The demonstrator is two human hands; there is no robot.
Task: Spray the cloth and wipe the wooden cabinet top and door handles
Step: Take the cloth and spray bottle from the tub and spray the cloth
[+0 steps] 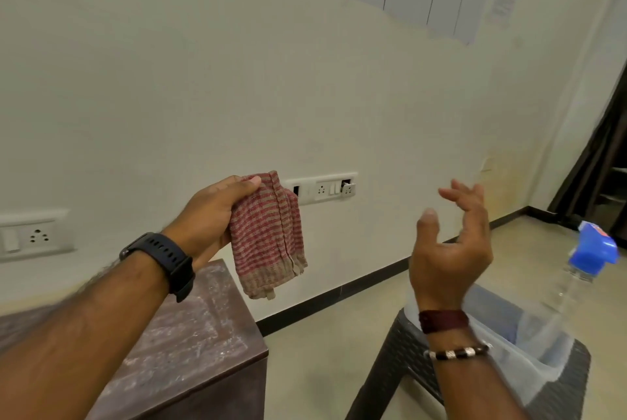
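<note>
Cream wall [237,80] fills the background, tiled floor [339,352] below it. Left hand [210,216], watch on the wrist, grips one folded red-striped cloth [268,236], thumb on its top edge; the cloth hangs free in the air, above and just past the far right corner of the cabinet top [190,328]. Right hand [451,250] is raised with fingers loosely spread, holding nothing. One spray bottle [576,284], clear with a blue head, shows blurred to the right of that hand, apart from it; what supports it cannot be told. One dark bin [407,352] with a clear liner stands on the floor under the right wrist; contents not visible. Two socket plates on the wall: one [34,236] at left, one [322,187] behind the cloth. Open floor lies between cabinet and bin.
</note>
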